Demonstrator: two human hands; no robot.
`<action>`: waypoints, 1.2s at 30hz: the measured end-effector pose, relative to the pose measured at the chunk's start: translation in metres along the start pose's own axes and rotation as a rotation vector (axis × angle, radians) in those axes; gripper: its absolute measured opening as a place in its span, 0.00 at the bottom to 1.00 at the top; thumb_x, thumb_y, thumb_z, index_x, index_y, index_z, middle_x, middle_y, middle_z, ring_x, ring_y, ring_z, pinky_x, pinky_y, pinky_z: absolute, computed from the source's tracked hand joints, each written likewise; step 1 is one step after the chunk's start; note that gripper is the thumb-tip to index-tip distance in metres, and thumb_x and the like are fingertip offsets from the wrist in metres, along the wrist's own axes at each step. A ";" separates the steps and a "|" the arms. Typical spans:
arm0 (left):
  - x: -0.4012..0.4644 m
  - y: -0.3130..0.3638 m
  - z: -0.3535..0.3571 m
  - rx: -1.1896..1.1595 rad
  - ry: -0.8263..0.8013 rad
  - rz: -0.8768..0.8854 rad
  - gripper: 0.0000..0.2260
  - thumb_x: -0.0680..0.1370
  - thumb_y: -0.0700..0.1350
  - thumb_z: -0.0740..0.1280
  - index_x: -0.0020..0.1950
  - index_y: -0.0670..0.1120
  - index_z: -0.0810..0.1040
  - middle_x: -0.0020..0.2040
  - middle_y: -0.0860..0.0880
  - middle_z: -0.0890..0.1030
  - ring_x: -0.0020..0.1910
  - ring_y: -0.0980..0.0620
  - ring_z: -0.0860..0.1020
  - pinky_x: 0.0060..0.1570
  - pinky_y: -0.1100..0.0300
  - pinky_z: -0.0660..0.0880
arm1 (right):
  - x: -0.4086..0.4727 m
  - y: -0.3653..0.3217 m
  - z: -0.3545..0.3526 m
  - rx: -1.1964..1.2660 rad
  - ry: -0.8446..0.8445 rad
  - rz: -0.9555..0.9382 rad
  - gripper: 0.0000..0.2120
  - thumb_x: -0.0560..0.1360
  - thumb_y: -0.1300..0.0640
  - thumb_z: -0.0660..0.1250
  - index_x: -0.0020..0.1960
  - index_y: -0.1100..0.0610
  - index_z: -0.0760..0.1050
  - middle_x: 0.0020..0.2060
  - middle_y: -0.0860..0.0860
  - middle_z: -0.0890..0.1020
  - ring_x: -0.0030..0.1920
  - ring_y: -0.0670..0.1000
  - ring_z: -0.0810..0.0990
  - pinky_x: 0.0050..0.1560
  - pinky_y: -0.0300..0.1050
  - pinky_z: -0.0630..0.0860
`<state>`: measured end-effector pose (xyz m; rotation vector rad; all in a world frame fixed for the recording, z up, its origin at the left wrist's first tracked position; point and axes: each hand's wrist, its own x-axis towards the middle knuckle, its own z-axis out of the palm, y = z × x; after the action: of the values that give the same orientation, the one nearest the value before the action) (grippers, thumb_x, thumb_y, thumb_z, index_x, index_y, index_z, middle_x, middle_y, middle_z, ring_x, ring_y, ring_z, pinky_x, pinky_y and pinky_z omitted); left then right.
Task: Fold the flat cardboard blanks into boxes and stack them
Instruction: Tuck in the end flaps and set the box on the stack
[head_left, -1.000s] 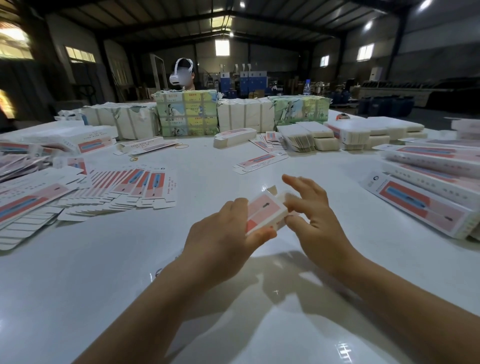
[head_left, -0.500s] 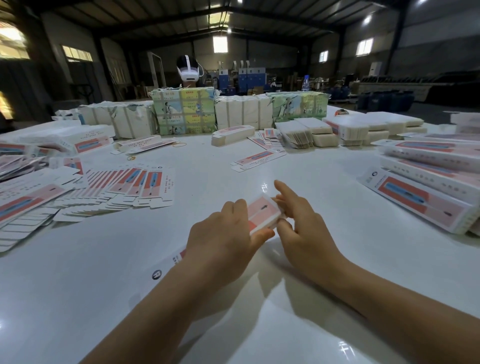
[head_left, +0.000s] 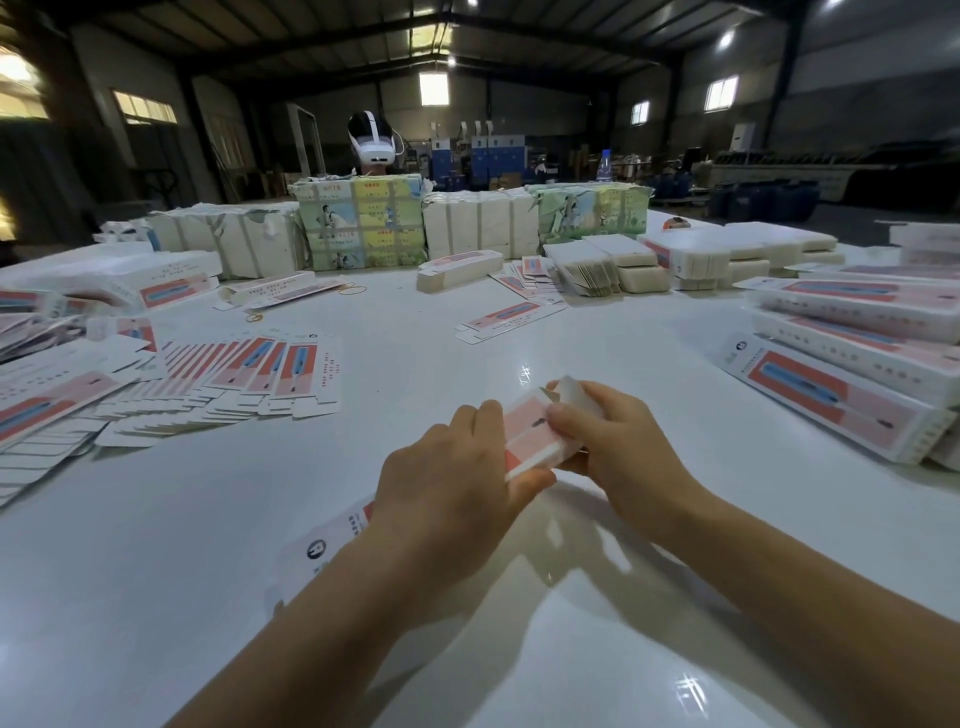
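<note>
I hold a long, narrow pink-and-white cardboard box (head_left: 530, 434) just above the white table (head_left: 156, 571). My left hand (head_left: 447, 483) wraps around its middle; the near end with a round logo pokes out under my wrist. My right hand (head_left: 608, 441) grips the far end, where a white end flap stands up. Flat blanks (head_left: 249, 379) lie fanned out at the left. Folded boxes (head_left: 852, 384) are stacked at the right.
Bundles of wrapped cartons (head_left: 363, 223) and white packs (head_left: 480, 223) line the far side. One loose flat blank (head_left: 509, 317) and a folded box (head_left: 460, 267) lie mid-table. A person wearing a white headset (head_left: 371, 140) stands behind the bundles.
My right hand has closed around the box's far end, where before its fingers were spread beside it. The end flap now stands up. Both hands stayed about where they were.
</note>
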<state>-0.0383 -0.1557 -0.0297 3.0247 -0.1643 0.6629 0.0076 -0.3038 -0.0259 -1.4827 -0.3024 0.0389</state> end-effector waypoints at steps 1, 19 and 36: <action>0.000 0.001 0.001 0.012 0.001 -0.001 0.27 0.73 0.69 0.47 0.63 0.52 0.60 0.53 0.54 0.70 0.44 0.53 0.69 0.37 0.58 0.64 | -0.002 0.001 0.002 -0.168 0.009 -0.093 0.08 0.78 0.64 0.60 0.50 0.68 0.74 0.40 0.59 0.78 0.40 0.55 0.78 0.47 0.55 0.78; -0.004 -0.001 0.004 0.102 0.155 0.001 0.31 0.75 0.68 0.50 0.70 0.49 0.58 0.57 0.52 0.72 0.50 0.51 0.74 0.40 0.59 0.70 | 0.005 -0.008 -0.005 0.348 -0.167 0.177 0.14 0.75 0.63 0.61 0.39 0.60 0.85 0.40 0.57 0.85 0.41 0.52 0.84 0.40 0.41 0.80; -0.009 0.008 -0.011 0.209 0.169 0.056 0.30 0.72 0.65 0.62 0.63 0.43 0.75 0.44 0.47 0.79 0.37 0.48 0.78 0.29 0.58 0.73 | 0.005 -0.004 -0.009 0.186 -0.088 0.222 0.18 0.77 0.69 0.58 0.36 0.61 0.84 0.39 0.58 0.85 0.39 0.54 0.85 0.38 0.43 0.82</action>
<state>-0.0517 -0.1622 -0.0233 3.1487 -0.1842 0.9964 0.0133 -0.3118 -0.0213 -1.3257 -0.1984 0.3035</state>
